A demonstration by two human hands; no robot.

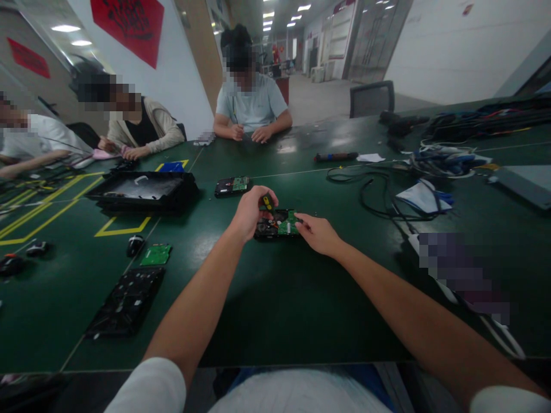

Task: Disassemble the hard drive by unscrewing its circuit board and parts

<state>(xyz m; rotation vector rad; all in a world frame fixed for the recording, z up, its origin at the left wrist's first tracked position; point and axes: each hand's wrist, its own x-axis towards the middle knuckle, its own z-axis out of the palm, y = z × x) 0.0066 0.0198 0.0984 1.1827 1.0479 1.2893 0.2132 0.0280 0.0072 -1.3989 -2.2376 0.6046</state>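
Co-worker in white point(47, 140) at the far left, arms over the table, and next along another in a pale cardigan point(161, 129), hands together. Nearer us, a black drive casing point(124, 304) lies flat, a bare green circuit board point(156, 254) just beyond it and a small black-and-white mouse point(135, 245) beside that. Behind them sits the shallow black plastic tray point(146, 195). On to a hard drive point(232, 186), board side up, and past it a third person in a light T-shirt point(253, 109), both hands on the table.

Now the centre: left hand point(248, 211), fingers closed around a yellow-and-black screwdriver point(268, 202), upright over the open hard drive point(279, 225), which lies flat on the table directly ahead. Right hand point(321, 234) at its right end, fingertips at the edge of the green board; whether they pinch or merely rest, I can't tell.

Further right, a dark tool handle point(336, 156), then black cable point(365, 201), a white-and-blue glove point(424, 198) and, at the edge, a grey metal box point(527, 186).
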